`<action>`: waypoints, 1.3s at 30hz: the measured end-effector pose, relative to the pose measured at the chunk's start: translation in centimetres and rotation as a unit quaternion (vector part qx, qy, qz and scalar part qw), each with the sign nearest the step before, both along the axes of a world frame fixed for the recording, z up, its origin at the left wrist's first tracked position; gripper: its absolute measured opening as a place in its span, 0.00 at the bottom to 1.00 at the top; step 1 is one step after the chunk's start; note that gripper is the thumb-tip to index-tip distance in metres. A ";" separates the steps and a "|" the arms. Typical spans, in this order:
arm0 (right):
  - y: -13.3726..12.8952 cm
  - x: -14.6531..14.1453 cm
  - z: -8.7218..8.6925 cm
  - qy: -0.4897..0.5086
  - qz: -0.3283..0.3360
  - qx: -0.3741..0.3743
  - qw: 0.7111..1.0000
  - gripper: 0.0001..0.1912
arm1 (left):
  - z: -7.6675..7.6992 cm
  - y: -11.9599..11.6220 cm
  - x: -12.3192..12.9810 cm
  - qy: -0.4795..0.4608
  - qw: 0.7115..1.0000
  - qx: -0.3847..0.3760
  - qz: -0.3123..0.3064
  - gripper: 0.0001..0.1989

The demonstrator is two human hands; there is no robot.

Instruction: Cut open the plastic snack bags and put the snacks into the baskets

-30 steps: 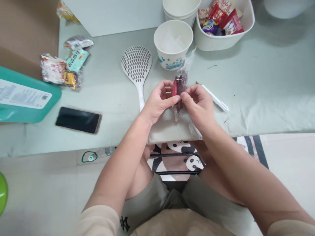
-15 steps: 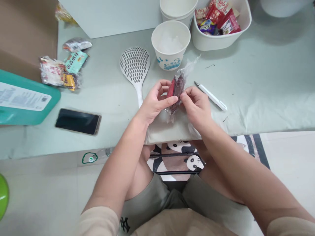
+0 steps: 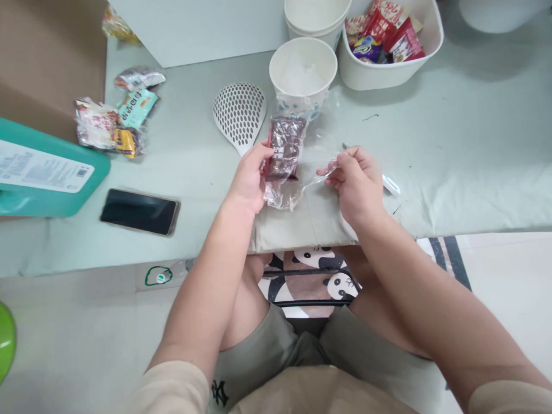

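Note:
My left hand [image 3: 248, 181] is closed around a dark brown snack packet [image 3: 286, 146], with a red edge showing beside the fingers. Clear plastic wrap [image 3: 280, 195] surrounds the packet and stretches across to my right hand [image 3: 360, 187], whose fingers pinch its loose side. Beneath that hand lies a white utility knife [image 3: 390, 185], mostly covered. Just beyond the packet stands a white paper cup [image 3: 297, 98] with crumpled clear plastic inside. A white slotted skimmer [image 3: 240, 115] lies beyond my left hand, its handle partly hidden.
A white bin [image 3: 388, 75] of snack packets stands at the back right, near more stacked paper cups [image 3: 317, 23]. At left are a phone [image 3: 140, 211], several loose snack packets [image 3: 97, 123] and a green container [image 3: 90, 178]. The table's front edge runs below my hands.
My hands have moved apart. The packet has turned its broad face up in my left hand, and my right hand has pulled the clear wrap out to the right.

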State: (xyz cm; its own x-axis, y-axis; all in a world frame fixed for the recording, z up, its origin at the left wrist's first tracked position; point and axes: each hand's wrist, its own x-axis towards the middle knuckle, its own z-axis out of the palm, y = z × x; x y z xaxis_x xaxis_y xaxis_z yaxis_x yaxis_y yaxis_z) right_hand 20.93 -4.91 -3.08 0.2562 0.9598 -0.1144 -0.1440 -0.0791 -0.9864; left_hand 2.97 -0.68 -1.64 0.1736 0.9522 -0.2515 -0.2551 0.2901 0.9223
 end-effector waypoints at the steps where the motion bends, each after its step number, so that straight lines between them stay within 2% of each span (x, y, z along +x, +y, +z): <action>1: 0.1 0.1 -0.2 0.010 -0.008 -0.007 1.000 0.21 | 0.1 0.0 -0.1 -0.002 1.000 -0.007 -0.007 0.12; 5: 0.3 0.3 -0.6 0.010 -0.036 0.022 0.999 0.20 | 0.3 -0.1 -0.2 -0.016 0.999 -0.028 -0.014 0.09; 8: 0.1 0.3 -0.4 -0.023 -0.027 0.053 0.998 0.20 | 0.2 -0.4 0.0 -0.005 0.999 -0.032 -0.028 0.08; 12: 0.1 0.4 -0.1 -0.037 -0.029 0.037 0.998 0.16 | 0.3 -0.7 0.3 0.001 0.997 -0.044 -0.062 0.10; 17: 0.5 0.5 -0.3 -0.011 -0.054 0.041 0.998 0.12 | 0.7 -0.7 0.6 -0.010 0.997 -0.052 -0.063 0.08; 22: 0.1 0.0 -0.1 0.026 -0.103 0.021 0.994 0.11 | 1.0 -0.9 0.8 -0.026 0.995 -0.058 -0.073 0.10; 30: -1.3 -1.2 1.4 0.047 -0.139 -0.004 0.989 0.11 | 1.4 -1.5 0.7 -0.057 0.993 -0.049 -0.094 0.09; 34: -2.2 -1.5 0.6 0.061 -0.131 -0.007 0.989 0.12 | 1.4 -1.8 0.5 -0.064 0.991 -0.063 -0.096 0.08; 37: -2.8 -0.7 -0.1 0.024 -0.134 -0.006 0.991 0.13 | 1.5 -2.0 0.3 -0.042 0.993 -0.066 -0.091 0.10; 39: -3.2 0.0 0.0 -0.074 -0.184 0.054 0.979 0.14 | 1.6 -2.1 0.2 -0.020 0.995 -0.055 -0.085 0.11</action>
